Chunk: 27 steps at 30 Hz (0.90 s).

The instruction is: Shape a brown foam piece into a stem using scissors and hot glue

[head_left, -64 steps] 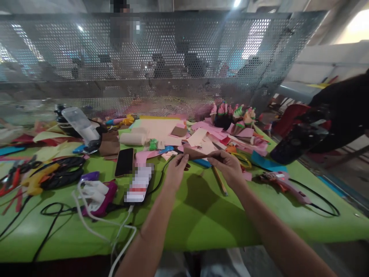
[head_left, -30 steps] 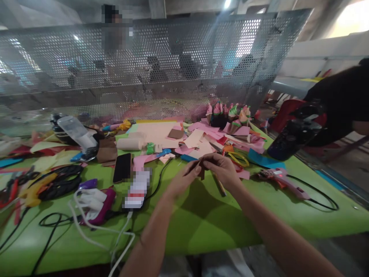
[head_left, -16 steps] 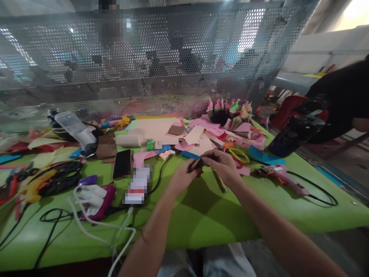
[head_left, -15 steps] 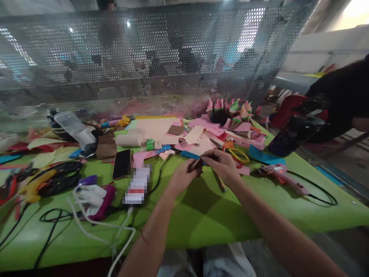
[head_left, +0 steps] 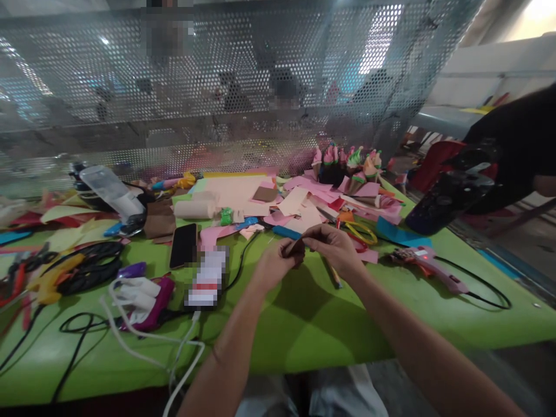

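Both hands are together over the middle of the green table [head_left: 304, 336], fingers closed. My left hand [head_left: 275, 263] pinches a small dark brown piece [head_left: 297, 245], which looks like sheet foam or felt. At its upper right end, the fingertips of my right hand [head_left: 333, 244] grip the same piece. My fingers partly cover it, so its full shape is hidden. Just behind the hands lies a blue strip [head_left: 285, 233]. A thin wooden stick-like tool [head_left: 334, 275] rests on the table below my right hand.
A pink glue gun [head_left: 441, 271] with a black cord lies to the right. Several ice-cream-cone crafts [head_left: 356, 165] stand at the back among pink scraps [head_left: 299, 200]. On the left are a black phone [head_left: 184, 246], a magenta power strip [head_left: 163, 301], cables and scissors. A person [head_left: 516, 145] is at the right.
Both hands stay in nearly the same place. The brown piece has tilted slightly and shows a little more of its surface between the fingers.
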{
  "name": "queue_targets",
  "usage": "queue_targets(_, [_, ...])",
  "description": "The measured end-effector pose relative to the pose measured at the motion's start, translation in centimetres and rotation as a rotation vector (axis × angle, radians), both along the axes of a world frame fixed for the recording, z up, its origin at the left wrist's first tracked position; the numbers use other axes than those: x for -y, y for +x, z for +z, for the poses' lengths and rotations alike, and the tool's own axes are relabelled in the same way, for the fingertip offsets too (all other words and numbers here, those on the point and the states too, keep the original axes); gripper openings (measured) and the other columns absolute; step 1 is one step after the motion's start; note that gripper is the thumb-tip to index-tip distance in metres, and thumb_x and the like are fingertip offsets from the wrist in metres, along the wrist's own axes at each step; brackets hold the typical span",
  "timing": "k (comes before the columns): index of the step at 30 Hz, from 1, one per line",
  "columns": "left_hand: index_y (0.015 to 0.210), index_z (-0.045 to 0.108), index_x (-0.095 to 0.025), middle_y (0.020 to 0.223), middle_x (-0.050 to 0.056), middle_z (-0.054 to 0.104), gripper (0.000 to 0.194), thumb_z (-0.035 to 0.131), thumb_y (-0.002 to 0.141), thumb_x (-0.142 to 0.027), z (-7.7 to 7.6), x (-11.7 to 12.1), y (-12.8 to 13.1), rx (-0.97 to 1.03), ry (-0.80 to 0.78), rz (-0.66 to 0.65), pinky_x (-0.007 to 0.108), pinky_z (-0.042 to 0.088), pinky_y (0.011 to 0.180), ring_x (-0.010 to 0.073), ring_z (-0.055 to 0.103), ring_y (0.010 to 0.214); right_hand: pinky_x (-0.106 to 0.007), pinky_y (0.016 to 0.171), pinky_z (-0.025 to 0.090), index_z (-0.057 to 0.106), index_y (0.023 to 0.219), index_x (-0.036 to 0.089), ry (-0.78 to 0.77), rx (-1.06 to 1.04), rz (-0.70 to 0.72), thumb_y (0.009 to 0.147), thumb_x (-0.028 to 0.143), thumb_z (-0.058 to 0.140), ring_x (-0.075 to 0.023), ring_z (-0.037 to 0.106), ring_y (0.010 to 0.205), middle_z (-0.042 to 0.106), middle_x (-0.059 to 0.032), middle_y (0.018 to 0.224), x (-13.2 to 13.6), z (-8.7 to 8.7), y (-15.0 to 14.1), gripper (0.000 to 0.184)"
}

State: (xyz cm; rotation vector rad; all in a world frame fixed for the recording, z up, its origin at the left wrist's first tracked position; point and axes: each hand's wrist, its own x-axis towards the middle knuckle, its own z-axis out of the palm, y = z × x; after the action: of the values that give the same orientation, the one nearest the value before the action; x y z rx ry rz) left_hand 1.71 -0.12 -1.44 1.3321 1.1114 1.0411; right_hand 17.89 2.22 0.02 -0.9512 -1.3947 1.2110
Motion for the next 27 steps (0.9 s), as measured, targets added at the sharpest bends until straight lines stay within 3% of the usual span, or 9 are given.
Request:
queue_targets(9, [0.079, 0.066, -0.016, 0.067, -0.003, 0.059, 0.015, 0.069, 0.065, -0.020, 0.03, -0.04, -0.38, -0.148, 0.077, 0.026, 0.022, 0.042, 0.058, 0.0122, 0.053, 0.064, -0.029, 0.060, 0.043, 0.071, 0.073, 0.020, -0.037, 0.015, 0.041, 0.062, 0.035, 0.078, -0.0146, 0.057, 0.061, 0.067, 0.0002, 0.065, -0.15, -0.14, 0.04, 0.021])
queue_targets(14, [0.110, 0.065, -0.019, 0.099, 0.005, 0.070, 0.050, 0.078, 0.062, -0.019, 0.44, -0.22, -0.69, -0.035, 0.143, 0.141, 0.030, 0.052, 0.080, 0.0201, 0.065, 0.091, -0.028, 0.061, 0.043, 0.069, 0.070, 0.020, -0.014, -0.100, -0.078, 0.061, 0.034, 0.080, -0.0138, 0.055, 0.062, 0.065, 0.0011, 0.064, -0.23, -0.11, 0.18, 0.020])
queue_targets(18, [0.125, 0.057, -0.020, 0.102, 0.007, 0.070, 0.065, 0.082, 0.065, -0.030, 0.93, -0.07, -0.84, 0.098, 0.073, 0.213, 0.032, 0.053, 0.081, 0.0203, 0.068, 0.091, -0.027, 0.060, 0.044, 0.067, 0.069, 0.020, -0.074, -0.249, -0.128, 0.059, 0.036, 0.082, -0.0126, 0.054, 0.060, 0.064, 0.0015, 0.065, -0.16, 0.22, 0.20, 0.024])
queue_targets(22, [0.122, 0.057, -0.020, 0.105, 0.008, 0.071, 0.065, 0.085, 0.063, -0.030, 0.94, 0.14, -0.51, 0.253, -0.034, 0.195, 0.031, 0.054, 0.079, 0.0186, 0.069, 0.088, -0.027, 0.059, 0.044, 0.065, 0.067, 0.020, -0.158, -0.323, -0.116, 0.054, 0.036, 0.086, -0.0122, 0.054, 0.058, 0.062, 0.0021, 0.062, -0.22, -0.03, -0.01, 0.029])
queue_targets(27, [0.104, 0.061, -0.018, 0.093, 0.004, 0.071, 0.049, 0.084, 0.061, -0.029, 0.65, -0.26, -0.46, 0.269, 0.001, 0.266, 0.029, 0.055, 0.073, 0.0161, 0.066, 0.079, -0.027, 0.057, 0.043, 0.062, 0.069, 0.021, -0.163, -0.272, -0.067, 0.056, 0.036, 0.085, -0.0125, 0.054, 0.057, 0.061, 0.0030, 0.062, -0.25, -0.57, -0.10, 0.030])
